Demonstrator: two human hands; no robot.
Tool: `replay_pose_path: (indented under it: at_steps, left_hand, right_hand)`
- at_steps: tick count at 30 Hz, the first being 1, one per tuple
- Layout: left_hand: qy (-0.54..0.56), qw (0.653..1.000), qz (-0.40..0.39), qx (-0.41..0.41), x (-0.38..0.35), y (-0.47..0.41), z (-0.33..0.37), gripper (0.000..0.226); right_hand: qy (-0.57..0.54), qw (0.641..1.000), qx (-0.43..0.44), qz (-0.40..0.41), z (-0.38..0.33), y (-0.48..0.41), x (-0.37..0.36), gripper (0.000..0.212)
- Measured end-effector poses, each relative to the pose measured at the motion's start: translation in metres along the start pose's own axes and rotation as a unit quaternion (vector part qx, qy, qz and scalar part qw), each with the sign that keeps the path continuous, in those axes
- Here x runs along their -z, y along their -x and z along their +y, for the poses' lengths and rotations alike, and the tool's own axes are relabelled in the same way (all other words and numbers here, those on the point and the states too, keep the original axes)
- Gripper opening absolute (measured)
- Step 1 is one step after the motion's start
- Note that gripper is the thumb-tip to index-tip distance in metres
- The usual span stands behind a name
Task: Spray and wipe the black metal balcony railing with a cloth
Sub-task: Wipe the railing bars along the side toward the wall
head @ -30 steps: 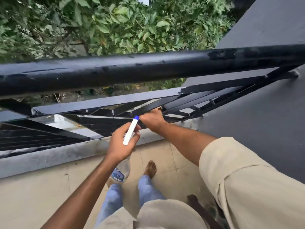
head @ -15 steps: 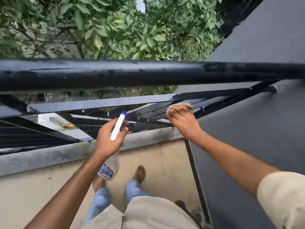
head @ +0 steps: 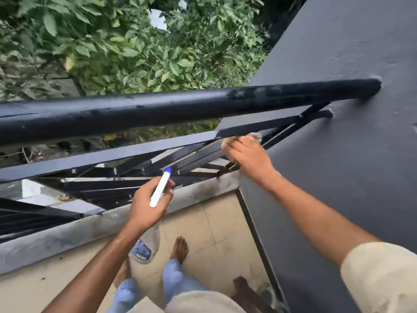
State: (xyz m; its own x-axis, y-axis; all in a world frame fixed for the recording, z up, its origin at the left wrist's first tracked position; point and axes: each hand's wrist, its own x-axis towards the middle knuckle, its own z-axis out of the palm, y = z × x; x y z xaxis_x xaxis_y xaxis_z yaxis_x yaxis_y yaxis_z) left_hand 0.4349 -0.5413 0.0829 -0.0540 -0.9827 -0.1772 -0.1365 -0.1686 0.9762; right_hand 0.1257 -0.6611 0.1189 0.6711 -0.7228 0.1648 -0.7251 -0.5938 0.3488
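The black metal railing (head: 158, 109) crosses the view, its thick round top rail ending in the dark wall at the right. Flat bars (head: 108, 154) run below it. My right hand (head: 246, 154) presses a pale cloth (head: 253, 136) against the bars near the wall end, fingers curled over it. My left hand (head: 149, 204) grips a clear spray bottle (head: 146, 242) by its white head with a blue nozzle (head: 161, 188), held just in front of the lower bars. Most of the cloth is hidden under my fingers.
A dark grey wall (head: 338, 154) closes the right side. A grey concrete kerb (head: 67, 236) runs under the railing. My bare feet (head: 179, 247) stand on beige floor tiles. Green foliage (head: 112, 46) fills the space beyond the railing.
My right hand with the cloth has slid right along the bars toward the wall. The left hand with the bottle has followed a little to the right, and my head has turned rightward.
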Motion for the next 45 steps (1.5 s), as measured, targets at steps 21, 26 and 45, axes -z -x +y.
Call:
replay_pose_path:
  at_steps: [21,26,45]
  left_hand:
    - [-0.02,1.0,-0.013,0.002,0.003,0.0,0.007,0.014]
    - [-0.031,0.999,0.011,0.015,0.03,0.006,-0.017,0.017]
    - [-0.049,0.999,0.013,0.01,0.073,0.012,-0.037,0.015]
  right_hand:
    - [-0.107,0.972,-0.186,0.091,-0.042,-0.007,-0.004,0.022]
    - [-0.197,0.967,-0.095,-0.131,-0.13,-0.049,-0.04,0.018]
    - [-0.067,0.937,-0.074,-0.336,-0.193,-0.097,-0.057,0.008]
